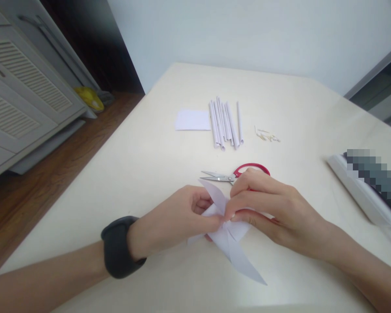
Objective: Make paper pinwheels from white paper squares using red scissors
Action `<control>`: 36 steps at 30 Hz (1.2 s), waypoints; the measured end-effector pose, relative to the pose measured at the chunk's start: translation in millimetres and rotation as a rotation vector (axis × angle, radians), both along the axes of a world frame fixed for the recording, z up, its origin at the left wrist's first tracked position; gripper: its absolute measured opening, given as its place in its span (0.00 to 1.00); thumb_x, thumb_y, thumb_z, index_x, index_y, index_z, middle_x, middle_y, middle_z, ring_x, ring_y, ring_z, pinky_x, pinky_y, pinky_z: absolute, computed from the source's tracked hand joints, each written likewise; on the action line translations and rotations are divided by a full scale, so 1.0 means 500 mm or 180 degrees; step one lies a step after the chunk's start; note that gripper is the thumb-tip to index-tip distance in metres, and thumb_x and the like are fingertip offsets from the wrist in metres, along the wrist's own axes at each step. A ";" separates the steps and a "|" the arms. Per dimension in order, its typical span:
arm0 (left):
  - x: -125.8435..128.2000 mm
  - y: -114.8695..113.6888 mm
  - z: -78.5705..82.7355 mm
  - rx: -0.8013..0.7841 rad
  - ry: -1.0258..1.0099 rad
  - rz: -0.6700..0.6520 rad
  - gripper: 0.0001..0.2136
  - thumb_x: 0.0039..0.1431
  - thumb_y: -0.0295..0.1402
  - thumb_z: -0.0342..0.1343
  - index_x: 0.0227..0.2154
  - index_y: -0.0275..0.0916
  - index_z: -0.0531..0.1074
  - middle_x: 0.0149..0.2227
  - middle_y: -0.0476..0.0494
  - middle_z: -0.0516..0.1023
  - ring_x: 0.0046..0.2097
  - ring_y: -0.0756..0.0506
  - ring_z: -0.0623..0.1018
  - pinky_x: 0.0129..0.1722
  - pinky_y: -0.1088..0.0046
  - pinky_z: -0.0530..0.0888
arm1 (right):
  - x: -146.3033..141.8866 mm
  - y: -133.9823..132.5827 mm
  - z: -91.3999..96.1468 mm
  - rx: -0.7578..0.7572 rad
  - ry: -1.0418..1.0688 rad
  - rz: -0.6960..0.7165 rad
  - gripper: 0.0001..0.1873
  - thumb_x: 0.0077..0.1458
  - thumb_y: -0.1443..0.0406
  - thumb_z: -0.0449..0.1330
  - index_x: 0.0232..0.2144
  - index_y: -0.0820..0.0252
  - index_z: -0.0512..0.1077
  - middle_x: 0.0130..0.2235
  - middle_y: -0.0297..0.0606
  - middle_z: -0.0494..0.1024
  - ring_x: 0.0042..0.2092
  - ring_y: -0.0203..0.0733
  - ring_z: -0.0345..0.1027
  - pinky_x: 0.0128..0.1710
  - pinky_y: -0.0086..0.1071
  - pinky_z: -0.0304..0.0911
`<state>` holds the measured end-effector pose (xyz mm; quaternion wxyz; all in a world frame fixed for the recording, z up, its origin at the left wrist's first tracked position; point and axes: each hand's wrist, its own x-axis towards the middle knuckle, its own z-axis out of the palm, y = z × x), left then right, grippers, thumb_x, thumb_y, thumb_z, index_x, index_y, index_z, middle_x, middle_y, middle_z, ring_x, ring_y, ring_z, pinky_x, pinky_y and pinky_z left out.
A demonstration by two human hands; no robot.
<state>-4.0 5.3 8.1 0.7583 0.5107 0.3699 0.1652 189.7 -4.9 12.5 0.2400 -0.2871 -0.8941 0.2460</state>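
A white paper pinwheel [230, 243] with folded, pointed blades is between my two hands, just above the table. My left hand [179, 213], with a black band on the wrist, grips it from the left, thumb pressed near the centre and fingers partly hidden behind the paper. The thumb and fingertips of my right hand [263, 204] are pinched together at the pinwheel's centre; a tiny pale bit shows there, too small to make out. Red-handled scissors [226, 177] lie just beyond, blades slightly apart and pointing left, their handles partly covered by my right hand.
Farther back on the pale table [143, 174] lie a white paper piece [193, 120], several rolled paper tubes [226, 124] and a small scatter of thin, pale sticks [266, 135]. At the right is a white object with a dark, blurred-out top [352, 182]. A wall stands behind.
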 end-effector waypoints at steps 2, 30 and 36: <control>0.000 0.002 0.002 0.0013 -0.0025 -0.0030 0.13 0.45 0.18 0.48 0.30 0.37 0.74 0.29 0.50 0.75 0.36 0.47 0.74 0.35 0.73 0.68 | -0.001 0.001 -0.002 0.0184 -0.0104 0.0021 0.08 0.56 0.73 0.53 0.34 0.63 0.71 0.35 0.38 0.68 0.36 0.36 0.59 0.35 0.32 0.57; -0.006 0.000 -0.037 0.0067 -0.0006 0.0125 0.09 0.44 0.20 0.51 0.25 0.38 0.72 0.26 0.53 0.76 0.31 0.50 0.75 0.30 0.77 0.69 | -0.012 -0.004 -0.010 0.1082 -0.0520 0.0110 0.09 0.57 0.73 0.52 0.31 0.64 0.72 0.30 0.38 0.70 0.32 0.38 0.56 0.33 0.35 0.52; -0.003 -0.004 -0.032 0.0036 0.0062 0.0201 0.09 0.43 0.19 0.50 0.24 0.38 0.71 0.25 0.53 0.75 0.30 0.50 0.74 0.28 0.78 0.69 | -0.012 -0.008 -0.011 0.1211 -0.0613 0.0055 0.11 0.59 0.72 0.49 0.29 0.62 0.71 0.29 0.37 0.68 0.31 0.37 0.54 0.33 0.34 0.51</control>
